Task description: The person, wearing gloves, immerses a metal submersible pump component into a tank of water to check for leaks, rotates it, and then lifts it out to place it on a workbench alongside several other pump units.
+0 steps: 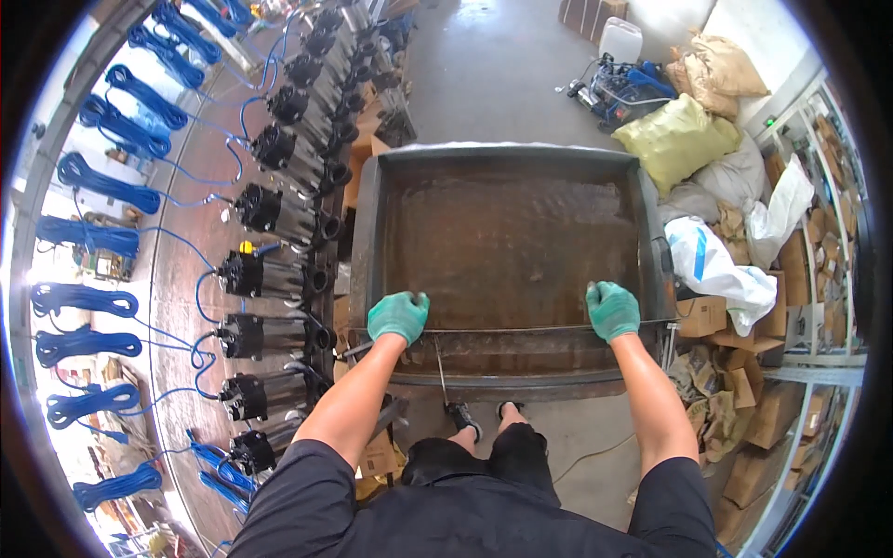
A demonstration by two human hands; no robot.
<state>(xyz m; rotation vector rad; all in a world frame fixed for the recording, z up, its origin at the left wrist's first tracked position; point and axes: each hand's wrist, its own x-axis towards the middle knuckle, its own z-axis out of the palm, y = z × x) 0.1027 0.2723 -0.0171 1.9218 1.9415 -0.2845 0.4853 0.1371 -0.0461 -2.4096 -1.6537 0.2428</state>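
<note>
A large, rusty-brown metal tank [642, 200] with dark raised walls stands in front of me. Its brown floor looks wet or covered by shallow water. A thin metal bar [507, 329] runs crosswise near its close side, between my two hands. My left hand [398, 318], in a green glove, is closed at the bar's left end. Toward the right end, my right hand [613, 311], gloved the same way, is closed too. The fingers curl away from view, so their exact hold is partly hidden. A thin rod [441, 365] slants down at the tank's near side.
Along the left, several steel pumps with black ends [265, 206] lie in a row beside a brown bench [191, 270]. Coiled blue cables [110, 181] line its far edge. Yellow sacks [672, 141], white plastic bags [716, 270], cardboard boxes [702, 316] and shelving [819, 363] crowd the right.
</note>
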